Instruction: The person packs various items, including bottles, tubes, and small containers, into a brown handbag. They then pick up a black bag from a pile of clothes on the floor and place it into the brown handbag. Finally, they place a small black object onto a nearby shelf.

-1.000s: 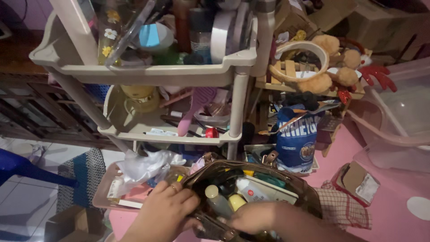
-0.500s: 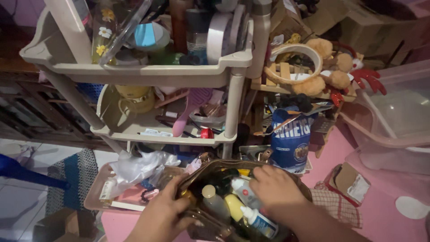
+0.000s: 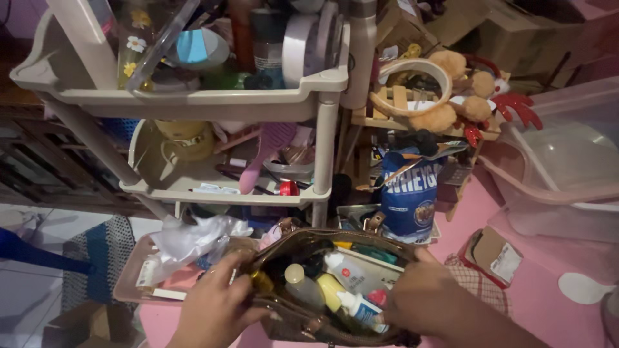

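Your right hand has slid off the bottles it was reaching among half a second ago and now sits on the right rim of the pouch, fingers curled over the edge and gripping it. Your left hand stays clamped on the opposite rim, so the two hands pull the brown pouch wide open between them, low in front of you on the pink worktop.

Between your hands the contents stand exposed: a pale round-capped bottle nearest your left hand, a yellow one beside it, a white tube behind them, and a small white dropper bottle with a blue label just beside your right fingers.

You appear to be at the stage of spreading the pouch to look through it. Going on from here would call for freeing one hand while the other keeps the mouth open.

Just past your left hand, a crumpled plastic bag lies on a tray. Beyond the pouch stand a beige shelf rack and a blue bag.

Your wrists are cut off by the lower frame edge, the bottom of the pouch is dark, and what lies deeper inside cannot be made out.
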